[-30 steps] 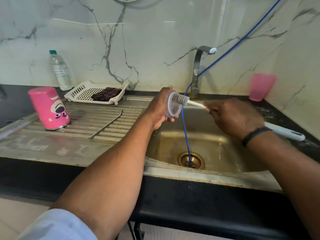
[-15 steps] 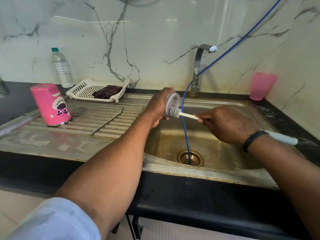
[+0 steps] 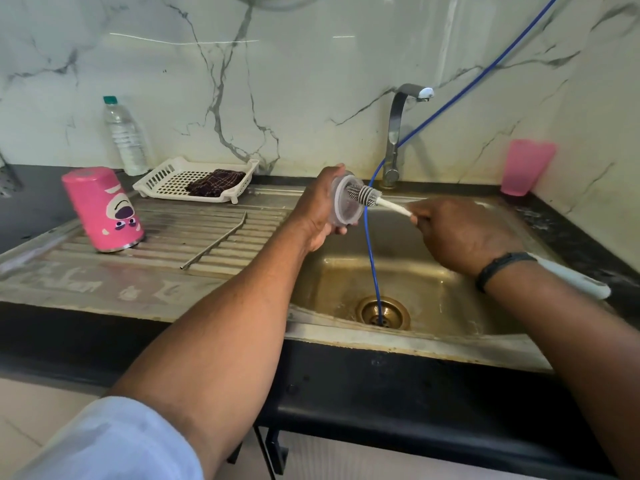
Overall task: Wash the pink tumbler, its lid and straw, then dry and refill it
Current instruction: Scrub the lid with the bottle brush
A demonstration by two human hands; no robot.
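Holding the clear lid (image 3: 347, 199) upright over the left edge of the sink basin (image 3: 433, 278), the left hand (image 3: 320, 211) is cupping it from behind, fingers curled round its rim, open face turned to the right. The right hand (image 3: 465, 233) is gripping the white handle of a bottle brush (image 3: 367, 196); the grey bristle head is lying against the lid's inner face, and the handle's far end is sticking out past the wrist (a dark band is sitting on that wrist). Both hands are hanging above the basin, not touching it.

The pink tumbler (image 3: 104, 211) is standing upside down on the ribbed drainboard (image 3: 207, 244) at far left, tilted slightly. The metal straw (image 3: 216, 245) is lying flat on the ribs, between tumbler and basin, apart from both.

A blue hose (image 3: 372, 258) is running down from upper right, passing in front of the tap (image 3: 394, 140), and is dropping into the drain (image 3: 382, 311). A white slotted tray (image 3: 156, 178) holding a dark cloth (image 3: 214, 181) is sitting behind the drainboard; a water bottle (image 3: 124, 136) is standing against the marble wall just left of it. A pink cup (image 3: 526, 168) is standing in the right corner. Whether water is running from the tap: cannot tell.
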